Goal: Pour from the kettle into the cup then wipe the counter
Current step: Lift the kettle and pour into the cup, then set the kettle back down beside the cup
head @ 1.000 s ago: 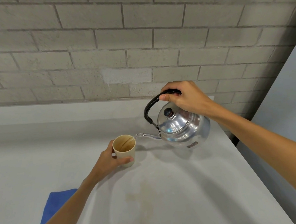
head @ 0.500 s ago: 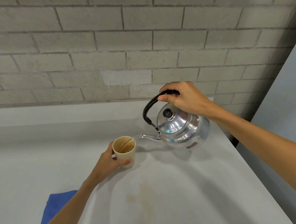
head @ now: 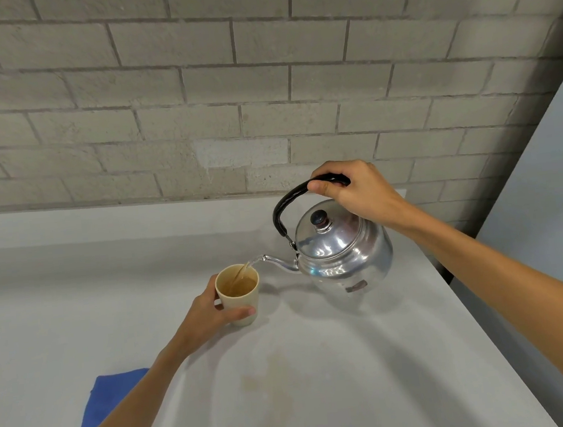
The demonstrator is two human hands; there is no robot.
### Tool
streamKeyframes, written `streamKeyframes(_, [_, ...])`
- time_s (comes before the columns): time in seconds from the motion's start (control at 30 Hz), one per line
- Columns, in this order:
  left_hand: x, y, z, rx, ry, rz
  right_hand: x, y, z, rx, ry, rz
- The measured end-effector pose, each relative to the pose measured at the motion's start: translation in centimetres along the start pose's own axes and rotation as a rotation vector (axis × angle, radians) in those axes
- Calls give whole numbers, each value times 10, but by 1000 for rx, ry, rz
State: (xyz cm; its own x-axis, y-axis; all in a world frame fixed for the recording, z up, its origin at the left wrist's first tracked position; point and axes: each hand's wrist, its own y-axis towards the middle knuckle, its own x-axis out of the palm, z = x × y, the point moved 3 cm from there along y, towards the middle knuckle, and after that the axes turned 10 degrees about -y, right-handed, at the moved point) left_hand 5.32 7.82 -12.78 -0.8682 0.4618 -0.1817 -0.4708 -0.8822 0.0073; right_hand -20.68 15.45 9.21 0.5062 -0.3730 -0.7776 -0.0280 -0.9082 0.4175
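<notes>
A shiny metal kettle (head: 344,255) with a black handle hangs tilted above the grey counter (head: 323,381), its thin spout pointing left. My right hand (head: 357,192) grips the handle from above. A thin stream runs from the spout into a beige cup (head: 238,295) that stands on the counter and holds brownish liquid. My left hand (head: 210,314) is wrapped around the cup's lower side. A blue cloth (head: 102,399) lies on the counter at the lower left, partly hidden by my left forearm.
A grey brick wall rises behind the counter past a raised ledge (head: 102,220). The counter's right edge (head: 485,341) runs diagonally, with a drop beyond it. A faint brownish stain (head: 271,376) marks the counter in front of the cup.
The pour goes on and the liquid level in the cup has risen. Both hands, the kettle and the cup have hardly moved.
</notes>
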Motion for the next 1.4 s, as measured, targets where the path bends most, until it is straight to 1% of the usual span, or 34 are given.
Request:
streamKeyframes(0.2, [1, -1, 0, -26, -47, -23, 1, -2, 6, 56, 135, 29])
streamKeyframes(0.33, [-3, -7, -2, -36, -50, -79, -2, 0, 13, 127, 258, 53])
streamKeyframes(0.4, [-9, -9, 1, -31, -73, -59, -6, 0, 15, 144, 331, 78])
streamKeyframes(0.43, [-13, -9, 5, -15, -89, -14, -9, 0, 16, 151, 366, 92])
streamKeyframes(0.5, [-24, -6, 21, 55, -110, 117, -13, 0, 17, 162, 422, 117])
streamKeyframes(0.57, [-31, -1, 47, 165, -105, 203, -15, 0, 18, 177, 462, 129])
streamKeyframes(0.7, [-26, 14, 110, 357, -38, 249, -8, 1, 23, 200, 473, 137])
streamKeyframes(0.83, [-1, 32, 154, 438, 17, 171, 8, -1, 33, 233, 478, 134])
streamKeyframes(0.97, [31, 49, 169, 439, 93, 44, 26, -4, 46, 275, 514, 130])
streamKeyframes(1.07, [51, 61, 165, 413, 132, -39, 40, -4, 55, 302, 539, 135])
streamKeyframes(1.2, [65, 76, 150, 346, 130, -83, 58, -2, 66, 323, 565, 114])
streamKeyframes(1.4, [69, 103, 122, 269, 107, -76, 80, 3, 90, 364, 567, 85])
